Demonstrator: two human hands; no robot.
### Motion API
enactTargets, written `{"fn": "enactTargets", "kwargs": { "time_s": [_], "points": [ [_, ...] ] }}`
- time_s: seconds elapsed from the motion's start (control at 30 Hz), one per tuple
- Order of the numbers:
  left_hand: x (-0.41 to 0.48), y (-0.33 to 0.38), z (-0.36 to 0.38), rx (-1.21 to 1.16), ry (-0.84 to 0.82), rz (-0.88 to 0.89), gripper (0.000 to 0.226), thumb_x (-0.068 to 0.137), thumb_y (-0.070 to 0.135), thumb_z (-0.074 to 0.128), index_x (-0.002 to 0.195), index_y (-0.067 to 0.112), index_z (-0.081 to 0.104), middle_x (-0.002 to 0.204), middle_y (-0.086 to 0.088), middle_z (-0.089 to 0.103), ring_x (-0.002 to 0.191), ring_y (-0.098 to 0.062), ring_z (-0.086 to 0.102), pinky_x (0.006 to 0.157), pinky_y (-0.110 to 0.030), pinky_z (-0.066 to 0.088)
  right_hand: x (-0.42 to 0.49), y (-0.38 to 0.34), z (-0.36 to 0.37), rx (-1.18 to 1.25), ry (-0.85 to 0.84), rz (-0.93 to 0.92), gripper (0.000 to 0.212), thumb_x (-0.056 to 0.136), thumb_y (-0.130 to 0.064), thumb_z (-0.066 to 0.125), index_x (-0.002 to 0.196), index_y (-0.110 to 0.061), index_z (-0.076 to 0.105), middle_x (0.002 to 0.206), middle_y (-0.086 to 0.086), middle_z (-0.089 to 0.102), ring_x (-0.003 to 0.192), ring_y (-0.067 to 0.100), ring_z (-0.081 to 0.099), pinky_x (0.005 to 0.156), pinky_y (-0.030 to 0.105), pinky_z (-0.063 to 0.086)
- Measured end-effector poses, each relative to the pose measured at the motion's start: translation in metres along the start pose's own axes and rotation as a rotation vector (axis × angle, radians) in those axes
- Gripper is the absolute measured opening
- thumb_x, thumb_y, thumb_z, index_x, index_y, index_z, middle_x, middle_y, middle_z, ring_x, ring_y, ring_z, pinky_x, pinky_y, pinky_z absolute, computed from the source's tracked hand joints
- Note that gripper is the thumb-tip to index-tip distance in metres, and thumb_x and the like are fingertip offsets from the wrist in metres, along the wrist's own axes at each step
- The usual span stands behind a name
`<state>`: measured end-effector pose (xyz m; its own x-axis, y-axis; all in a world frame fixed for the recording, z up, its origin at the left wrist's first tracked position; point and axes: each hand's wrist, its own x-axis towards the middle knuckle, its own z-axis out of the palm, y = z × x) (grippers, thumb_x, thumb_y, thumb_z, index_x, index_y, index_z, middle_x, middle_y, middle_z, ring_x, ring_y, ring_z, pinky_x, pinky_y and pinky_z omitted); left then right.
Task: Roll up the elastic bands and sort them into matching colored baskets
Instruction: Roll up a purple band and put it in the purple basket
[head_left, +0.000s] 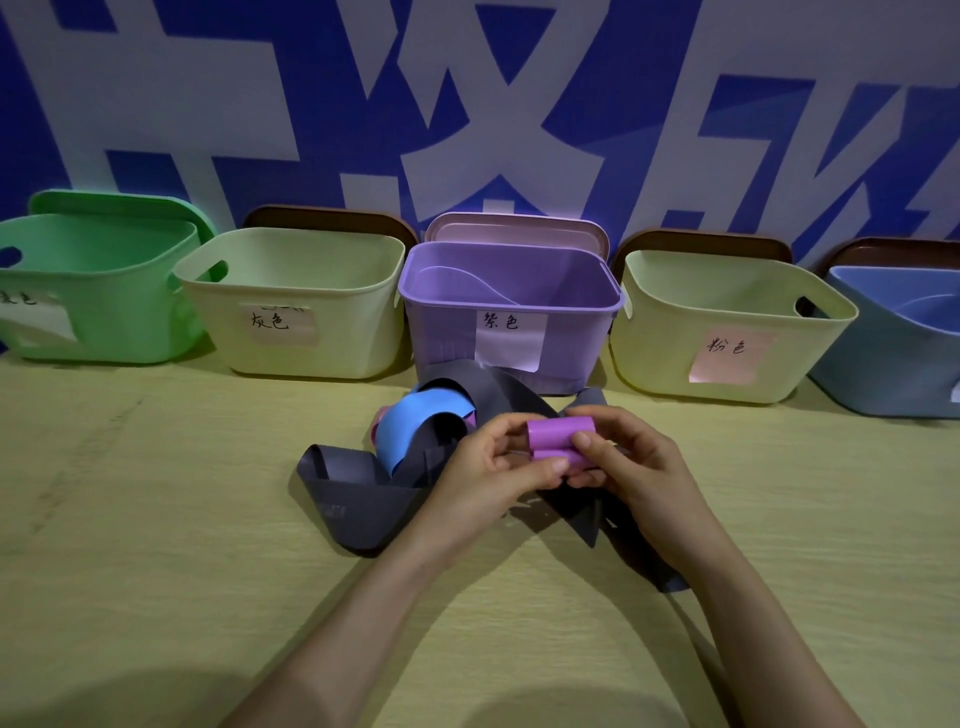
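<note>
Green basket (114, 322): smooth moulded plastic with rounded corners and an oval handle hole, at the far left of the row; a paper label is partly cut off by the frame edge.
Grey-labelled basket (353, 332): pale cream plastic of the same rounded tub shape, with a handwritten paper label reading "grey".
Grey band (353, 493): a wide, flat, matte rubbery strip lying in loose loops and folds on the table, spreading under both hands.
Pink band (378, 415): only a thin sliver shows at the left edge of the blue loop.
Blue band (415, 421): a smooth, light blue strip standing in an open curl on top of the grey band.
Purple basket (441, 332): a straighter-sided lilac plastic box at the centre of the row, with a white label reading "purple".
Left hand (493, 467): its fingers are curled and its thumb tip presses the lower left end of the purple band.
Purple band (558, 441): a bright violet strip wound into a short, tight roll, held between both hands above the grey band, just in front of the purple basket.
Right hand (634, 467): its thumb lies across the front of the roll and its fingers wrap behind it, gripping it.
Pink-labelled basket (665, 343): a second cream tub with a side handle hole and a pink paper label reading "pink".
Blue basket (883, 374): dusty blue plastic, cut off by the right frame edge.
Table (156, 519): a pale wood-grain surface that bears the baskets and bands.
Wall (779, 62): white, with large blue blocky shapes.
</note>
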<state>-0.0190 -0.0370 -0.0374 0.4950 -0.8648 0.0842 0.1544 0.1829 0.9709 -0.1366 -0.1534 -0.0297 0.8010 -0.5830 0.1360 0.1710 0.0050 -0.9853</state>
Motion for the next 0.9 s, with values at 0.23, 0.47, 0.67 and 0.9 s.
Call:
{"fn": "enactTargets", "kwargs": {
  "time_s": [0.23, 0.47, 0.67, 0.9],
  "points": [
    [0.001, 0.005, 0.001, 0.005, 0.119, 0.066, 0.011, 0.089, 0.010, 0.062, 0.098, 0.014, 0.067, 0.094, -0.004, 0.071, 0.083, -0.012, 0.069, 0.071, -0.019, 0.054, -0.004, -0.004, 0.000, -0.002, -0.015, -0.033, 0.037, 0.078, -0.006, 0.064, 0.115, -0.008, 0.064, 0.096, 0.010, 0.071, 0.074, 0.016, 0.066, 0.070, 0.022, 0.055],
    [-0.001, 0.007, 0.002, -0.038, 0.086, 0.126, 0.024, 0.076, 0.012, 0.069, 0.099, 0.014, 0.063, 0.093, 0.001, 0.070, 0.089, -0.014, 0.065, 0.089, -0.032, 0.053, 0.000, -0.001, 0.004, 0.176, 0.020, -0.032, 0.054, 0.064, -0.027, 0.086, 0.111, -0.014, 0.065, 0.103, 0.014, 0.070, 0.094, 0.018, 0.066, 0.082, 0.025, 0.053],
    [0.000, 0.007, 0.002, 0.012, 0.046, 0.088, 0.026, 0.084, -0.003, 0.065, 0.102, 0.015, 0.060, 0.100, 0.000, 0.068, 0.088, -0.007, 0.067, 0.077, -0.017, 0.051, 0.001, 0.005, 0.005, 0.190, 0.066, -0.027, 0.048, 0.053, -0.035, 0.090, 0.095, -0.019, 0.074, 0.098, 0.012, 0.072, 0.093, 0.019, 0.068, 0.079, 0.025, 0.054],
    [-0.006, 0.002, 0.000, 0.612, 0.190, 0.413, 0.022, 0.083, 0.014, 0.070, 0.100, 0.025, 0.063, 0.096, 0.012, 0.068, 0.087, 0.001, 0.062, 0.077, -0.019, 0.046, -0.003, 0.000, 0.009, 0.095, 0.103, -0.165, 0.039, 0.069, -0.002, 0.070, 0.107, -0.013, 0.065, 0.097, 0.002, 0.074, 0.094, 0.014, 0.069, 0.079, 0.018, 0.052]
  ]
}}
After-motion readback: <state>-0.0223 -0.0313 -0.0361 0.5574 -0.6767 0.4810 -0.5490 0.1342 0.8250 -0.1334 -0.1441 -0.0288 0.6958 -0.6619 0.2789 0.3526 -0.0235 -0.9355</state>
